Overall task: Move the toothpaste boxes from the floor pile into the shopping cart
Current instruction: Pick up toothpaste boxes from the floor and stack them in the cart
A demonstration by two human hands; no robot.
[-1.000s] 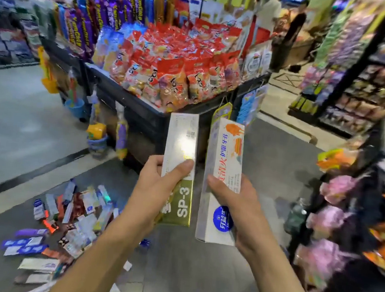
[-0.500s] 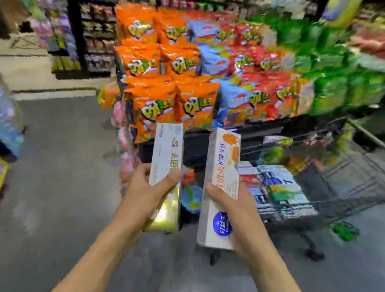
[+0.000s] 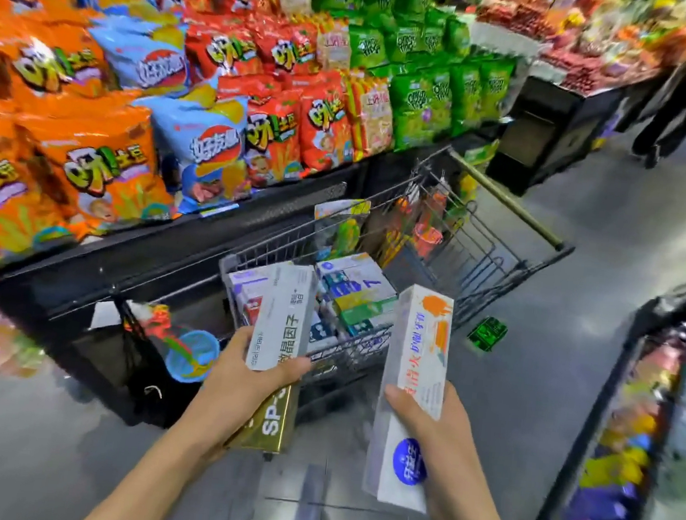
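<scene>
White-and-gold toothpaste box gripped in left hand, white box in right hand, before the shopping cart.

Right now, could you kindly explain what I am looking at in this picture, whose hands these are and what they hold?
There is no machine here: a person wears a wide camera on the head, looking forward and down, so you see their own two bare hands. The left hand grips a white and gold toothpaste box. The right hand grips a white and orange toothpaste box. Ahead stands a wire shopping cart with more boxes inside, beside a display of snack bags. A green packet lies on the floor.
</scene>
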